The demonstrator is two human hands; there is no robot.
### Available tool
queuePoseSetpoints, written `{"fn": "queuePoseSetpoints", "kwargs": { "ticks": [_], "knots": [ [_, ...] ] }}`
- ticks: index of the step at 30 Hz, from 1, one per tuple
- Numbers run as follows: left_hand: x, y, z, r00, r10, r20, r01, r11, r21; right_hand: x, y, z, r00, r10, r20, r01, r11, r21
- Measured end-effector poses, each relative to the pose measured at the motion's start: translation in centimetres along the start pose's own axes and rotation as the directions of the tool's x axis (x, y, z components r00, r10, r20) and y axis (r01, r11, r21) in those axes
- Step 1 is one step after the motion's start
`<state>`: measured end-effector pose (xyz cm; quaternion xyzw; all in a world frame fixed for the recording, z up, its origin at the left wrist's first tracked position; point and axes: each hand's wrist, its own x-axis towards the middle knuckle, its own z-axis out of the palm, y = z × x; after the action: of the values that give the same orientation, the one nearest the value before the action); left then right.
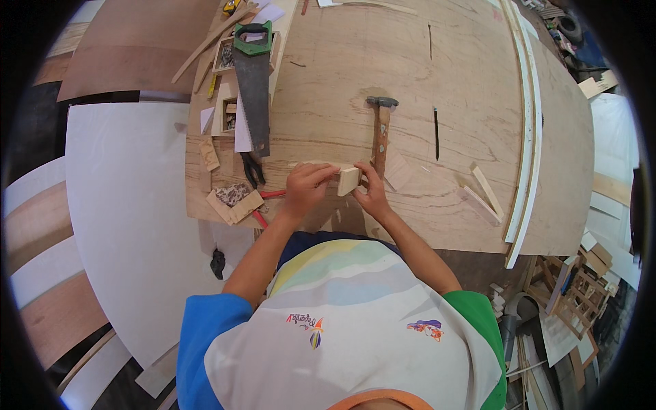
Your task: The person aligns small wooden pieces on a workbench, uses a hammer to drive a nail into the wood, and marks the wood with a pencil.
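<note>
A small pale wooden block (348,182) is held up near the front edge of the workbench. My right hand (372,193) grips its right side between thumb and fingers. From the other side, my left hand (309,188) has its fingers drawn together, their tips at the block's left edge; whatever else may be between them is hidden. Just beyond the right hand lies a hammer (381,133) with a worn wooden handle, its head pointing away from me. A flat light wood piece (398,171) rests beside the handle.
On the left lie a green-handled handsaw (253,89), wooden boxes of small hardware (228,113), black pliers (252,169) and a small wooden tray of nails (234,201). A dark pencil (436,133), two short sticks (486,191) and long white-edged strips (527,137) lie to the right.
</note>
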<state>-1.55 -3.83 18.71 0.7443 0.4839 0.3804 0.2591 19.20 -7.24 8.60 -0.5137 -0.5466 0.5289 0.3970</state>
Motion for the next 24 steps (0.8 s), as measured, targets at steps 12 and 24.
{"fn": "queuePoseSetpoints", "kwargs": {
  "ticks": [12,24],
  "knots": [
    [3.1,1.9,0.2,0.984,-0.167,0.06,0.161,0.982,0.1,0.7,-0.5,-1.1,0.896,0.223,0.385,-0.313,0.931,0.189],
    [6.1,-3.5,-0.1,0.758,-0.483,0.439,0.528,0.849,0.022,1.9,-1.4,-2.6,0.846,0.303,0.439,-0.388,0.914,0.117]
  ]
}}
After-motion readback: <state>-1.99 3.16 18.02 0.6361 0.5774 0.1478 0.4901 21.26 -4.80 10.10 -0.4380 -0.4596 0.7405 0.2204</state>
